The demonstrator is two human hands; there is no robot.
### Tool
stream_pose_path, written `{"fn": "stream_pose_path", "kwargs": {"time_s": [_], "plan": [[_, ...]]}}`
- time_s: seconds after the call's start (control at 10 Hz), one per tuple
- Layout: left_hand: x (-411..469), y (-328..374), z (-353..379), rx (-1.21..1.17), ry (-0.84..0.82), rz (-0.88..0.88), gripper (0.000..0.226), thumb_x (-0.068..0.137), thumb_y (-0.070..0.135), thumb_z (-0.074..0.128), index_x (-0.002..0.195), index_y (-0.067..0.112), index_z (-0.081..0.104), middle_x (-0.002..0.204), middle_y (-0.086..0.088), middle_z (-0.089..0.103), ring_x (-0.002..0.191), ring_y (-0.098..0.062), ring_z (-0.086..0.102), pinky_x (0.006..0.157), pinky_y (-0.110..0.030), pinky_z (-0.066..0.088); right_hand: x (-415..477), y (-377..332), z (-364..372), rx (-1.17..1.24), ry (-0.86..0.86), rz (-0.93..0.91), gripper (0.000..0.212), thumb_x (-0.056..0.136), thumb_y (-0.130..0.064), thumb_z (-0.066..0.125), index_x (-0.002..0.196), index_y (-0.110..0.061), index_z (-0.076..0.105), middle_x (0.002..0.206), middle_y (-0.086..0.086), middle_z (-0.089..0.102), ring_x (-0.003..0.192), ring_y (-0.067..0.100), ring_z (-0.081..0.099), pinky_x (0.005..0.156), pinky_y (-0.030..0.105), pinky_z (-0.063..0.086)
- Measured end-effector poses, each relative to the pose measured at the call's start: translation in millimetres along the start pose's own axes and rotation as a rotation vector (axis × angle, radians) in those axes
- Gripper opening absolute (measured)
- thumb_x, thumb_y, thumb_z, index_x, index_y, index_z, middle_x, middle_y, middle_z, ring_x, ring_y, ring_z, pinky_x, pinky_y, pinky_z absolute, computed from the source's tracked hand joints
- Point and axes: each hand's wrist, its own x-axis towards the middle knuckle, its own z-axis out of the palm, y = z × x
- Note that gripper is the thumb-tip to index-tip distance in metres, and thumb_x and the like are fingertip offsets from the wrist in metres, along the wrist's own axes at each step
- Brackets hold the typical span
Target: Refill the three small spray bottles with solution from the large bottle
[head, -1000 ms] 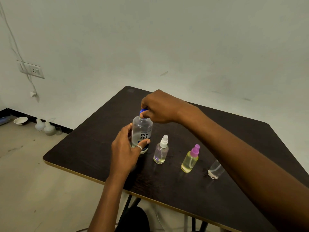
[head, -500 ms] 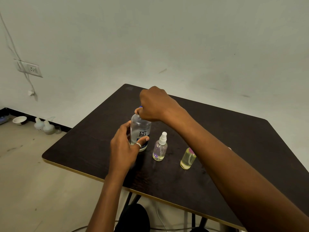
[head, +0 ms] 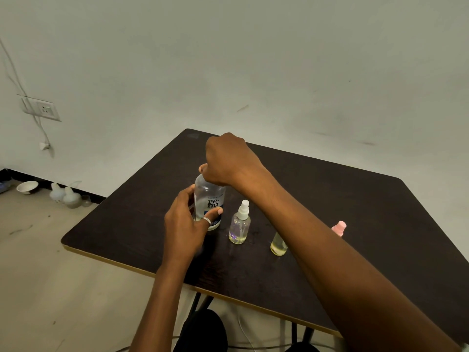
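Dark counter (head: 355,199), pale wall: large bottle (head: 209,199) at nine o'clock of the spray bottles (head: 239,224).
Left hand (head: 185,229) clamps its body, right hand (head: 228,161) curls over its top; best to brace the base and twist level.

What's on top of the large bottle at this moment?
The right hand covers the top of the large bottle, fingers curled round it. Any cap is hidden beneath, so its state cannot be seen.

A sparse home room: bare wall (head: 279,59), wall socket (head: 45,108), dark table (head: 380,212).
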Motion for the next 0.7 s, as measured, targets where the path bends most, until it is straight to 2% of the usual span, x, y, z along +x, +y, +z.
{"fn": "stream_pose_path", "kwargs": {"time_s": [0.2,0.3,0.5,0.6,0.7], "plan": [[-0.6,1.6,0.3,-0.005,-0.018,-0.016,0.071,0.072,0.037,0.086,0.133,0.032,0.051,0.119,0.018,0.058,0.105,-0.002,0.058,0.074,-0.005,0.042,-5.7,-2.7,2.5,-0.006,0.046,-0.002,0.047,0.083,-0.031,0.069,0.058,-0.02,0.031,0.057,-0.003,0.037,0.05,0.012,0.039,0.052,0.029,0.035],[-0.9,3.3,-0.6,-0.007,-0.028,-0.014,0.071,0.072,0.037,0.086,0.133,0.032,0.051,0.121,0.015,0.06,0.106,-0.003,0.059,0.074,-0.005,0.043,-8.0,-3.7,1.1,-0.012,0.05,0.001,0.046,0.084,-0.031,0.068,0.057,-0.021,0.032,0.057,-0.003,0.038,0.054,0.016,0.046,0.053,0.03,0.038],[1.1,5.8,-3.9,0.009,-0.061,-0.011,0.072,0.073,0.04,0.085,0.135,0.033,0.05,0.128,0.01,0.062,0.112,-0.004,0.06,0.078,-0.008,0.044,-19.2,1.9,-6.2,0.07,0.006,0.054,0.047,0.088,-0.052,0.058,0.058,-0.021,0.038,0.06,-0.002,0.045,0.055,0.014,0.046,0.053,0.029,0.038],[0.3,4.4,-4.4,0.064,-0.077,0.021,0.078,0.073,0.045,0.083,0.14,0.032,0.045,0.135,0.008,0.059,0.119,-0.009,0.058,0.087,-0.017,0.049,-31.6,11.6,-12.6,0.08,0.043,0.085,0.053,0.089,-0.062,0.047,0.059,-0.019,0.044,0.061,0.0,0.05,0.056,0.014,0.048,0.051,0.028,0.034],[-0.8,7.6,-4.7,0.13,-0.074,0.023,0.088,0.073,0.049,0.083,0.147,0.03,0.039,0.145,0.004,0.053,0.13,-0.016,0.052,0.102,-0.034,0.049,-42.1,21.5,-18.1,0.119,0.097,0.136,0.058,0.091,-0.064,0.042,0.06,-0.016,0.049,0.059,0.0,0.053,0.055,0.015,0.051,0.05,0.027,0.034]]}}
